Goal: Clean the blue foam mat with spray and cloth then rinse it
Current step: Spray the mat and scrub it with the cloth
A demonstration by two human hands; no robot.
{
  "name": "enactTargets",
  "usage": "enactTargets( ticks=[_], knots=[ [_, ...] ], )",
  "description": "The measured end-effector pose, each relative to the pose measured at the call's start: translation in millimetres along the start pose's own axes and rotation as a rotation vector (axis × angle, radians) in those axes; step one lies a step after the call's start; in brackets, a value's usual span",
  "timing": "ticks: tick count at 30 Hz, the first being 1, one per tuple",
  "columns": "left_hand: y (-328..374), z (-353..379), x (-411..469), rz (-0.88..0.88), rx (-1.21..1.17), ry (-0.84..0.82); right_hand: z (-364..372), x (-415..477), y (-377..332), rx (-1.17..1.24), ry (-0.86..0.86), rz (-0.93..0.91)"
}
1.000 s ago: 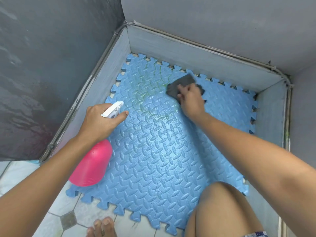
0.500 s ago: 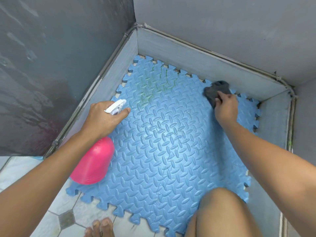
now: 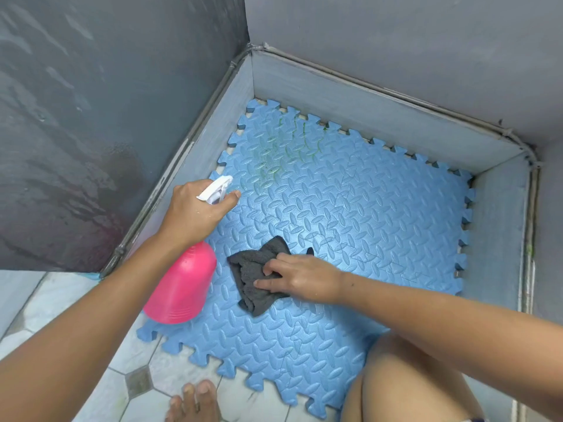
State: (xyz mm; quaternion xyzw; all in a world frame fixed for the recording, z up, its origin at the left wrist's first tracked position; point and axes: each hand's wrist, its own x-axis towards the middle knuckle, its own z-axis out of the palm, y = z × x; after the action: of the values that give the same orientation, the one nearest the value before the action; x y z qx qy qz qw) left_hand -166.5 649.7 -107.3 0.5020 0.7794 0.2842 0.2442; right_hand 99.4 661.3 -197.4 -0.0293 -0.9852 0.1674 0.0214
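Right hand (image 3: 301,278) presses cloth (image 3: 253,269) flat-fingered on mat (image 3: 350,202), near-left part. Left hand (image 3: 195,211) grips bottle (image 3: 182,287), nozzle (image 3: 217,185) toward green stain (image 3: 274,156) in far-left corner: ahead-left of cloth, nearer Left hand. Wipe likely heads there.

Your left forearm (image 3: 91,315) and right forearm (image 3: 441,324) are both bare along their whole visible length, right down to the wrists. Your left hand (image 3: 195,211) is bare too, with a few tiny pale specks on its back, too small to identify. Your right hand (image 3: 304,278) is likewise uncovered, and its nails look short and plain. At the lower right your knee (image 3: 405,376) is bare. At the bottom edge your toes (image 3: 195,403) are unshod, the nails short. Beside the knee, a thin strip of cloth (image 3: 476,419) peeks in, its pattern unclear.
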Motion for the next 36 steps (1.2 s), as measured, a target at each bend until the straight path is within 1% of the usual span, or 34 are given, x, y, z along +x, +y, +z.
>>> enactTargets(
  ticks=[1,2,3,5,6,7,8,9,11,12,13,14,16,17,18,19,20,21,22,23,25,26,27,29,32,34,36],
  knots=[
    [-1.1,0.0,-0.1,-0.01,-0.003,-0.006,-5.9,0.1,15.4,-0.035,0.001,0.003],
    [-2.3,0.5,-0.3,-0.016,-0.003,-0.012,-13.5,-0.2,32.6,-0.055,0.037,0.077],
    [-3.1,1.2,-0.2,-0.02,-0.004,-0.017,-22.0,-1.5,50.5,-0.053,0.104,0.217],
    [-4.6,2.1,-0.4,-0.023,-0.01,-0.024,-39.1,-7.2,79.1,0.0,0.251,0.584],
    [-5.9,2.2,-0.4,-0.022,-0.012,-0.022,-46.3,-9.8,87.8,0.053,0.295,0.709],
    [-6.5,2.4,-0.1,-0.019,-0.013,-0.023,-54.0,-10.7,93.1,0.129,0.315,0.774],
    [-7.3,2.9,0.6,-0.015,-0.013,-0.026,-62.8,-10.2,96.8,0.255,0.326,0.819],
    [-8.1,3.7,1.2,-0.013,-0.013,-0.03,-72.5,-10.0,99.8,0.436,0.365,0.871],
    [-9.5,4.9,1.4,-0.017,-0.014,-0.027,-89.7,-11.1,103.6,0.833,0.542,0.986],
    [-9.7,5.4,0.9,-0.022,-0.014,-0.028,-93.2,-15.4,108.5,0.95,0.634,1.041],
    [-9.8,6.4,0.3,-0.029,-0.017,-0.036,-96.5,-20.3,112.9,0.941,0.675,1.133],
    [-9.6,7.4,-0.5,-0.03,-0.026,-0.045,-96.3,-28.4,118.4,0.821,0.673,1.248],
    [-6.4,9.1,-2.6,-0.026,-0.033,-0.045,-91.3,-51.6,128.6,0.426,0.757,1.414],
    [-3.2,9.4,-3.7,-0.025,-0.02,-0.046,-91.1,-57.2,126.9,0.3,0.836,1.409],
    [-0.3,9.6,-4.6,-0.027,0.003,-0.051,-90.8,-57.4,123.1,0.262,0.902,1.325],
    [2.1,9.6,-5.9,-0.038,0.033,-0.053,-89.5,-52.5,117.2,0.256,0.896,1.204],
    [5.3,8.5,-8.0,-0.051,0.058,-0.047,-85.4,-44.7,109.5,0.264,0.815,1.071],
    [8.5,7.5,-9.6,-0.059,0.077,-0.029,-78.2,-36.8,103.3,0.264,0.694,0.965],
    [12.2,6.0,-9.7,-0.053,0.094,-0.004,-69.4,-30.0,99.3,0.243,0.554,0.897],
    [16.6,4.3,-7.8,-0.042,0.107,0.018,-60.7,-25.4,98.2,0.204,0.417,0.869],
    [24.0,2.4,0.3,-0.026,0.123,0.035,-43.1,-22.4,103.5,0.091,0.201,0.888],
    [25.5,2.6,5.9,-0.031,0.126,0.034,-37.3,-22.0,107.6,0.04,0.152,0.9],
    [27.0,3.2,11.5,-0.043,0.12,0.03,-33.1,-22.2,112.7,-0.004,0.142,0.912],
    [26.6,5.9,21.0,-0.063,0.098,0.046,-30.3,-21.9,122.1,-0.059,0.19,0.971],
    [27.2,9.4,32.4,-0.064,0.098,0.078,-33.6,-24.1,142.9,-0.063,0.271,1.135],
    [28.4,9.5,41.9,-0.061,0.1,0.042,-37.8,-26.5,155.5,-0.037,0.299,1.215],
    [26.3,8.6,49.5,-0.055,0.097,-0.005,-40.0,-26.1,162.6,-0.047,0.325,1.237]
  ],
)
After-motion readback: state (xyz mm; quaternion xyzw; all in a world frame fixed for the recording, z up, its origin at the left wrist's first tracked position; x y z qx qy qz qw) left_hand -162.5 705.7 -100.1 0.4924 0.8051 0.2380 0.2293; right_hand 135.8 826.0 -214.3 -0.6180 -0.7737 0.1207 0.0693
